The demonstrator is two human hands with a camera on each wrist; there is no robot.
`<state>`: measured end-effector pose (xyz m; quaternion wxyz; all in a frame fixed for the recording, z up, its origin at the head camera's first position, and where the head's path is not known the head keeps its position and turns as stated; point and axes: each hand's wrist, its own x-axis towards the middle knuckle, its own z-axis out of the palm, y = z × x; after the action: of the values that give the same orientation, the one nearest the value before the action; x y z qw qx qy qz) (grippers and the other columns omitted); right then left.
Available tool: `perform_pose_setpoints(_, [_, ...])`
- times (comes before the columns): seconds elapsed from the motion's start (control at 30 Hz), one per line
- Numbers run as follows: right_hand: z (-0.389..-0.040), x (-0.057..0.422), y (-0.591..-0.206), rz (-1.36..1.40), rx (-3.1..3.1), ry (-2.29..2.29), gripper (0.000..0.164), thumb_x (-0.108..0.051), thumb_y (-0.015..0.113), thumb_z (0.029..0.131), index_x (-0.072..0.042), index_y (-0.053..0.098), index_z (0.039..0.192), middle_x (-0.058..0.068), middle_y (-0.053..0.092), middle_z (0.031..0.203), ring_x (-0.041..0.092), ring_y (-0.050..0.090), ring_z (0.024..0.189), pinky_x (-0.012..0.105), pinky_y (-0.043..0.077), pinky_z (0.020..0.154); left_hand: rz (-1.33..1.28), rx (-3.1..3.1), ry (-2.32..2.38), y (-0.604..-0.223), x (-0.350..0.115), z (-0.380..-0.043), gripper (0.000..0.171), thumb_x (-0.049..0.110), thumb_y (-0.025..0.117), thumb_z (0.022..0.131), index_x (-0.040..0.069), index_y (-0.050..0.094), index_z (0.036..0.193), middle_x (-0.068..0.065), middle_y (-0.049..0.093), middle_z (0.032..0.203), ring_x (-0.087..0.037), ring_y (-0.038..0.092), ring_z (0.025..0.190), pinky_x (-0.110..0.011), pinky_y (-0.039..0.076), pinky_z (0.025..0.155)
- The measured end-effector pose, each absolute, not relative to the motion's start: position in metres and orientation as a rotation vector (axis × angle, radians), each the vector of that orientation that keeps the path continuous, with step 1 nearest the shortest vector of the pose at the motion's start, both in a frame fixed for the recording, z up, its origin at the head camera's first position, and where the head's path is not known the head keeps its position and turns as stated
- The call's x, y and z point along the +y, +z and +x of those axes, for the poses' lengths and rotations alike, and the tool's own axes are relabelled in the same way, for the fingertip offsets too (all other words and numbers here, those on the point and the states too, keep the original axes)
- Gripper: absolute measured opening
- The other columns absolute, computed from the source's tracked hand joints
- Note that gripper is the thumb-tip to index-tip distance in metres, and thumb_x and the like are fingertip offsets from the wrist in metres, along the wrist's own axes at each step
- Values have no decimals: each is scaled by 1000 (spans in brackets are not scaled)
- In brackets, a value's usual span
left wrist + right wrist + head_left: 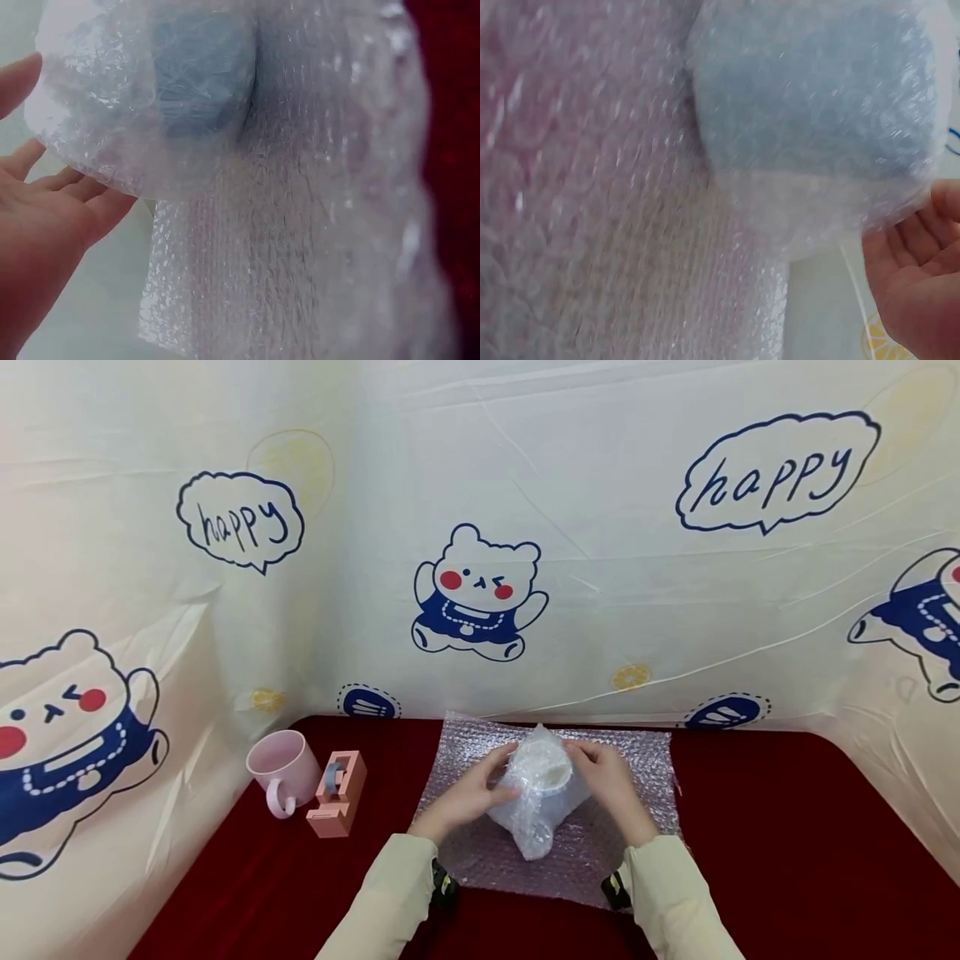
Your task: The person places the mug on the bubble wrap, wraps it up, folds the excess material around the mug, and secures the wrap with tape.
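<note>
A bundle in clear bubble wrap (542,781) stands mid-table, with a pale round rim showing through its top and loose wrap bunched at the front. Through the layers, both wrist views show a light-blue body. My left hand (467,795) grips the bundle's left side, thumb toward the front and fingers farther up. On the opposite side, my right hand (609,781) pinches the wrap near the top with curled fingers. Beneath the bundle lies a flat sheet of bubble wrap (577,878). The wrapped object's exact kind cannot be told.
A pink mug (285,768) stands at the left on the dark red tablecloth (780,852). Beside it sits a pink tape dispenser (337,795) with a small roll in it. A white curtain (622,577) printed with bears closes off the back and sides.
</note>
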<state>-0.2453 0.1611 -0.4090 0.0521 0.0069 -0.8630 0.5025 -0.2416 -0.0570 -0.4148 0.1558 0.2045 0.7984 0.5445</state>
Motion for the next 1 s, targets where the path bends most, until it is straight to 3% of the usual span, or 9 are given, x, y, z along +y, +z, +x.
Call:
perform_pose_setpoints(0.17, [-238,158,-411,-18,-2635,1502,39,-17,41,102,8,54,128,28,54,132,43,49,125,52,39,106,481,2157,1689,-417,-60,-241,69,5,49,89,8,20,152,-26,26,154,-45,28,140,-57,31,111])
perform_pose_setpoints(0.4, [-215,148,-411,-430,-2538,1876,67,-30,31,103,11,4,148,39,6,151,55,12,139,63,17,113,236,2261,1713,-424,-52,-248,56,38,37,101,14,27,151,-20,30,154,-42,33,139,-57,29,111])
perform_pose_setpoints(0.57, [-202,136,-412,-574,-2460,2024,84,-39,34,100,13,-15,144,42,-11,149,56,-8,139,63,1,115,238,2330,1699,-428,-44,-254,56,40,34,102,8,32,149,-17,29,155,-39,24,144,-56,20,116])
perform_pose_setpoints(0.67, [-199,129,-414,-613,-2395,2127,90,-41,37,99,13,-20,142,43,-12,148,57,-7,139,63,2,115,245,2316,1697,-430,-41,-255,56,40,34,102,8,33,148,-16,30,155,-38,24,144,-56,19,117])
perform_pose_setpoints(0.87, [-196,117,-419,-461,-2249,2412,88,-36,37,100,7,-27,141,43,-8,147,58,8,138,67,23,108,224,2249,1711,-431,-37,-254,60,45,33,101,6,34,148,-18,32,154,-42,29,141,-59,25,113])
perform_pose_setpoints(1.0, [-194,113,-420,-421,-2219,2426,87,-37,33,102,4,-34,139,41,-17,148,56,2,139,65,21,109,210,2240,1718,-431,-35,-255,61,46,33,101,6,34,147,-18,33,153,-42,30,140,-60,26,112])
